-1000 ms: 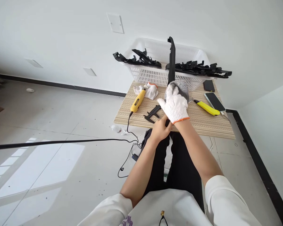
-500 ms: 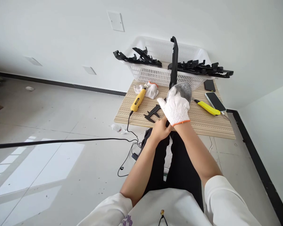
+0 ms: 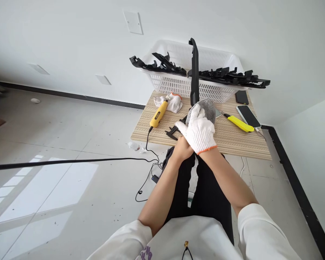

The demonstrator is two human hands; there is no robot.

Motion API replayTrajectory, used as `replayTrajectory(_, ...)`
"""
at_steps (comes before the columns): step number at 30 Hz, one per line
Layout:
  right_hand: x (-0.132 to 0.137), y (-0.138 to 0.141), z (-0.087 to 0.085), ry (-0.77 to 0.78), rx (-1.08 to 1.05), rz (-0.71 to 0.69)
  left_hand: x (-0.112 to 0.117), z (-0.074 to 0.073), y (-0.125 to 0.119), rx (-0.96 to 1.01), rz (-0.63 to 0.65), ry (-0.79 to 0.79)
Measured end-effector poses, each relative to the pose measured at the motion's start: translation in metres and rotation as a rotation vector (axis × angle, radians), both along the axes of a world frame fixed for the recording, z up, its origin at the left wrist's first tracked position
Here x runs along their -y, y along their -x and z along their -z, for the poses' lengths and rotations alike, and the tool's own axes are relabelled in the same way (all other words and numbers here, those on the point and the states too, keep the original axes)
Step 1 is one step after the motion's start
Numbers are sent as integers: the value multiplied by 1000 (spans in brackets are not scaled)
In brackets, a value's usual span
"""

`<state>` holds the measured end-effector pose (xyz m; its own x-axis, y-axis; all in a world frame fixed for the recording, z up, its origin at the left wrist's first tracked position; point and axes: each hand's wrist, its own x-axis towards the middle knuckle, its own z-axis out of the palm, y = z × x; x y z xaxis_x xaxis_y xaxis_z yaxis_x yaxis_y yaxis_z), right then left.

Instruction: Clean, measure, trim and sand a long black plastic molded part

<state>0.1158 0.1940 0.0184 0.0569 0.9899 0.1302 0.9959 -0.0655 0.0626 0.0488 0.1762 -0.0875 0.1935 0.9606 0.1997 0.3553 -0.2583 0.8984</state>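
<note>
Glove-clad right hand [image 3: 199,130] grips a grey cloth [image 3: 204,107] around the black strip [image 3: 194,72], rising toward twelve o'clock; bare left hand [image 3: 182,148], half hidden at seven o'clock, clasps its lower end.

White basket [image 3: 178,86], yellow rotary tool [image 3: 158,116], utility knife [image 3: 237,123], phone [image 3: 248,116]

You see everything through one head-worn camera, looking forward and steeply down. Your arms enter from the bottom edge, the table [image 3: 233,142] sits near, right of centre, and wall and floor fill the left.
</note>
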Motion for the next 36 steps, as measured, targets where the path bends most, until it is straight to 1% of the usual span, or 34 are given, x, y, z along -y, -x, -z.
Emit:
replayTrajectory(3, -14, -6, 0, -39, -5, -38, 2, -4, -1, -36, -1, -54)
replayTrajectory(5, -18, -7, -1, -42, -17, -26, 3, -6, -1, -38, -12, -64)
replayTrajectory(8, -6, -5, -2, 20, -35, 26, 2, -4, -1, -69, -19, -21)
replayTrajectory(10, 3, -4, -1, 55, -32, 31, 1, -3, -1, -91, -10, 3)
replayTrajectory(12, 3, -6, 2, 35, -33, 19, 1, -3, -1, -97, -11, -8)
replayTrajectory(16, -21, -15, 11, -66, -44, -3, 3, -9, -3, -19, -1, -44)
replayTrajectory(18, -28, -15, 14, -98, -37, -4, 4, -9, -3, -23, 5, -50)
replayTrajectory(20, -24, -10, 15, -114, -23, -3, 3, -6, -2, -83, -3, -40)
replayTrajectory(23, -4, 1, 14, -87, 0, 3, -1, 2, 0, -163, 18, -9)
replayTrajectory(25, 5, 6, 12, -45, 11, 24, -2, 5, 1, -156, 25, -10)
replayTrajectory(27, 6, 9, 11, -27, 16, 28, -3, 5, 1, -118, 12, -14)
replayTrajectory(32, -19, 5, 10, -114, 13, -36, -1, -2, -1, -57, -9, 14)
replayTrajectory(36, -32, 3, 10, -119, 14, -48, 0, -4, -1, -7, -34, -4)
